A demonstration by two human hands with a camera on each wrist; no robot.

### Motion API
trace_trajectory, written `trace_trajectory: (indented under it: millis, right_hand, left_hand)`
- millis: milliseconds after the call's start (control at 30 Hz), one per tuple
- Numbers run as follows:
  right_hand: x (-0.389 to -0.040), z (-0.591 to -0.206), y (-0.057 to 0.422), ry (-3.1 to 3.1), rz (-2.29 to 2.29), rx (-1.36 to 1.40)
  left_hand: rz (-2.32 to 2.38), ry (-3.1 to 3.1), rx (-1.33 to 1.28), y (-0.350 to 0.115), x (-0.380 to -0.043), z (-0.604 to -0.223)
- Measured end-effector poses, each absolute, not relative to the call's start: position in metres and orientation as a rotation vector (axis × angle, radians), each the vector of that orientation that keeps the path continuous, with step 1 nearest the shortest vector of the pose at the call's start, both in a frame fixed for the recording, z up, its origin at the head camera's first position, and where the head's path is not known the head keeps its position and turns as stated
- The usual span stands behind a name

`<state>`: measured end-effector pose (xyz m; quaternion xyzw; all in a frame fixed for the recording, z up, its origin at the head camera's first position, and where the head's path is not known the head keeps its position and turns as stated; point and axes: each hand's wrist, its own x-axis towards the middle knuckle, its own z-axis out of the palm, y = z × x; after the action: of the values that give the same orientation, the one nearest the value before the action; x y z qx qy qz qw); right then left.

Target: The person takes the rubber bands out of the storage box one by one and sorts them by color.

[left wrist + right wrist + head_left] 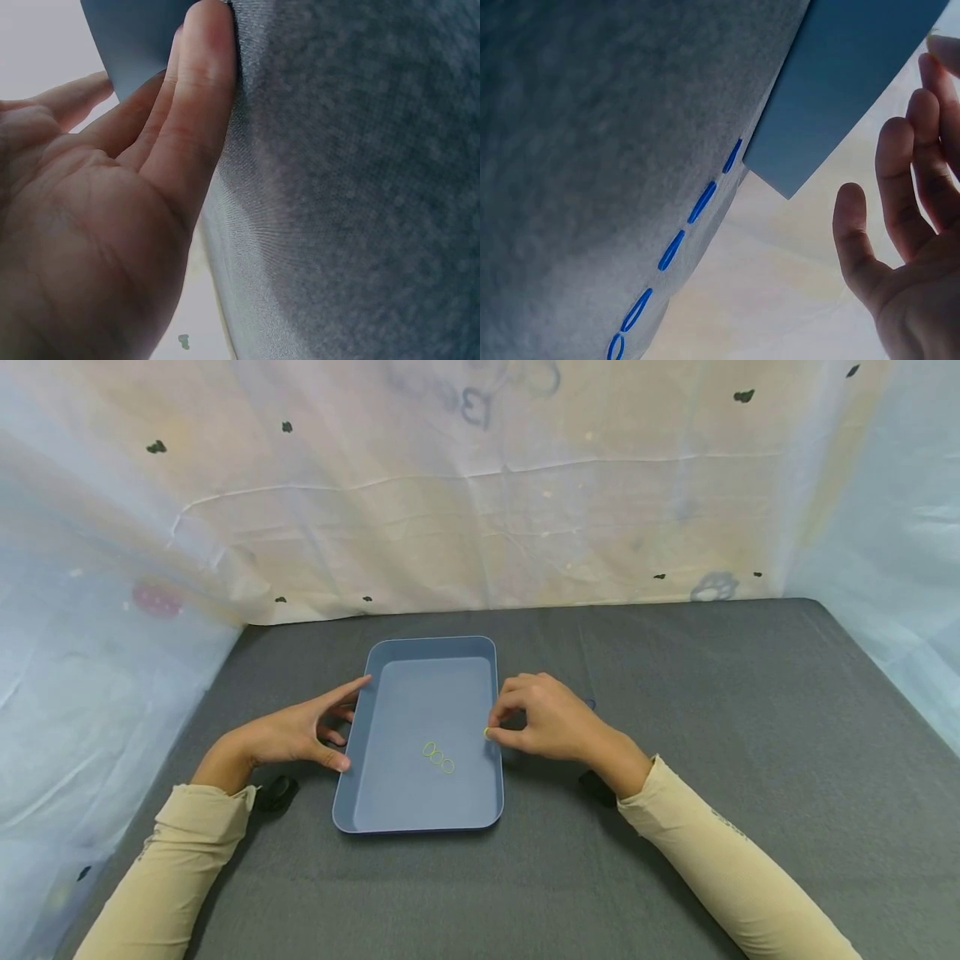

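A shallow blue-grey tray (420, 822) lies on the grey cloth, with three thin yellow rubber bands (442, 763) in a slanting row on its floor. My left hand (303, 727) rests at the tray's left side, thumb and forefinger spread along the rim, the other fingers against the outer wall (139, 41). Above the tray's right rim, my right hand (547, 718) pinches another small yellow rubber band (487, 733) between thumb and forefinger. In the right wrist view, its remaining fingers (896, 169) are loosely bent beside the tray wall (817, 97).
Several blue rubber bands (702, 202) lie in a line on the cloth right of the tray, mostly hidden behind my right hand in the head view. Grey cloth (712, 710) covers the table. A pale patterned sheet (480, 543) hangs along the back edge.
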<state>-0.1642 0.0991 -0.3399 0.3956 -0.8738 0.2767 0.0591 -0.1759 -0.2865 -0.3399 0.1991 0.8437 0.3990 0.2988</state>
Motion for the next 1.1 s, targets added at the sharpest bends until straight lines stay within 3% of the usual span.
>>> trace_trajectory:
  millis: [1100]
  right_hand:
    - [-0.182, -0.332, 0.136, -2.775, 0.821, 1.049]
  left_hand:
    - [1.054, 2.238, 0.524, -0.287, -0.176, -0.34]
